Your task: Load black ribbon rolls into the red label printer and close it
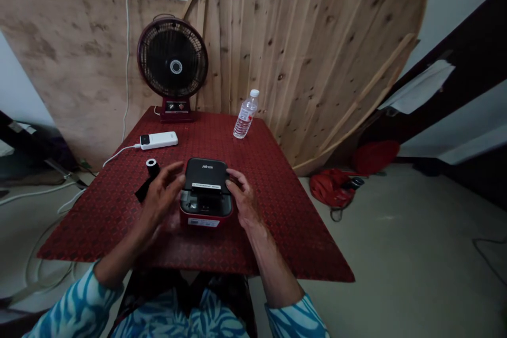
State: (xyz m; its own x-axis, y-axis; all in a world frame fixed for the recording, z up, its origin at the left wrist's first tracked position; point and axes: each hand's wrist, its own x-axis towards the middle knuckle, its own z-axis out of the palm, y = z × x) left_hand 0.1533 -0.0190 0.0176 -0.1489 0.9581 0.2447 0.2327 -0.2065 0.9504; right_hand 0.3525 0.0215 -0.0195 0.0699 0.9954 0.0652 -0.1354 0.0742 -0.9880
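Nearest to me I see the blue-and-white sleeves (81,303) of the person, and the two hands reaching over the red patterned tabletop (291,237). Between the hands, near the middle of the tabletop, sits a small black-and-red device (206,204) with a black lid (206,171). The left hand (161,190) is loosely spread at the device's left side; I cannot tell whether its fingertips touch. The right hand (244,198) has thumb and fingers at the lid's right edge, but I cannot tell if they grip it. Just beyond the left hand is a dark roll (152,168) with a white round end. Farther lies a white power bank (161,140) with a cable (119,153), then, to the right, a clear bottle (245,115). At the far left corner stands a fan (173,60), and behind everything, a large wooden panel (304,47).
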